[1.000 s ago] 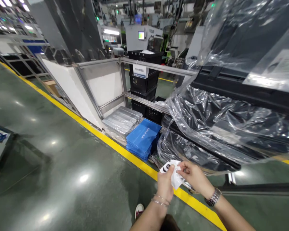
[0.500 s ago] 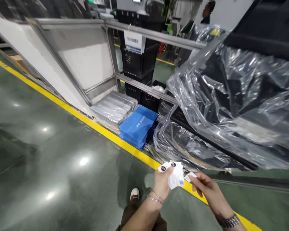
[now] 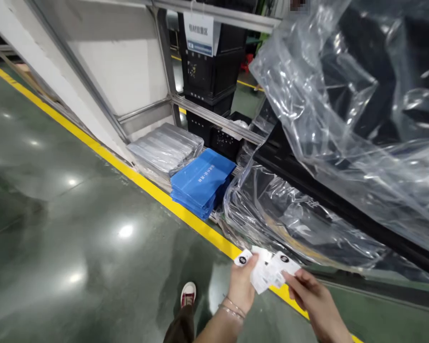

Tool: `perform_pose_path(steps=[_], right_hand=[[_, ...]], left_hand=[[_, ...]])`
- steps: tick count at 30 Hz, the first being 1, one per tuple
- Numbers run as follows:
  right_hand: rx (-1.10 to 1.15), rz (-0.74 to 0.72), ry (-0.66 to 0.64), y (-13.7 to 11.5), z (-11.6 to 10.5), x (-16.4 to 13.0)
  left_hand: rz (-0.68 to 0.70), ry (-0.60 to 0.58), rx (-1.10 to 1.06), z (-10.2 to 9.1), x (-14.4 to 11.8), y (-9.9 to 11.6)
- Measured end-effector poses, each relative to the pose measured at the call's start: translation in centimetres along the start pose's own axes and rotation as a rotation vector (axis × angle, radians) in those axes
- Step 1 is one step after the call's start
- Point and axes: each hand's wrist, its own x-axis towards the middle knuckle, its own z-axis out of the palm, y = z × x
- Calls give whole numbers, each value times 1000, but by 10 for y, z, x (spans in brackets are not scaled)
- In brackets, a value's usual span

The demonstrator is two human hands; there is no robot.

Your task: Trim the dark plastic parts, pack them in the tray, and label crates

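Note:
My left hand (image 3: 241, 285) pinches several white paper labels (image 3: 259, 277) between thumb and fingers. One of them, sticking out to the left, bears a black round mark. My right hand (image 3: 312, 296) grips another white label (image 3: 289, 263), also with a black round mark. Its lower edge overlaps the left hand's labels, and the small print is too blurred to read. Both hands are held above the yellow floor line, below the clear plastic wrapping of the goods on the rack.
Blue folded sheets (image 3: 204, 178) lie stacked beside a plastic-wrapped grey stack (image 3: 168, 147) on the low rack. Black crates (image 3: 209, 78) stand behind a metal rail with a hanging sign (image 3: 199, 33). Plastic-wrapped black goods (image 3: 343, 95) bulge out at right. A yellow line (image 3: 146, 188) runs along the floor.
My right hand's label has turned face-up and now overlaps the labels in my left hand. The view has moved closer to the rack and tipped downward; a foot has shifted slightly left.

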Motion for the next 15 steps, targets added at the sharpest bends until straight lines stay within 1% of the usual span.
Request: perform_pose_path(steps=[2, 4, 6, 8, 10, 11, 13, 15], right_hand=[[33, 48, -21, 13, -9, 6], [46, 65, -56, 26, -15, 12], [58, 56, -71, 38, -14, 19], [61, 46, -65, 43, -9, 29], [51, 12, -52, 40, 0, 41], [44, -15, -46, 34, 4, 46], [29, -91, -28, 16, 10, 54], [11, -186, 19, -9, 6, 54]], left_hand=[[17, 72, -69, 3, 23, 0], [6, 125, -133, 11, 48, 2], [-24, 128, -185, 23, 69, 4], [-37, 76, -241, 38, 76, 7], [-56, -36, -321, 55, 67, 12], [-67, -128, -357, 66, 57, 16], [-76, -361, -396, 90, 28, 29], [-47, -586, -365, 118, -5, 44]])
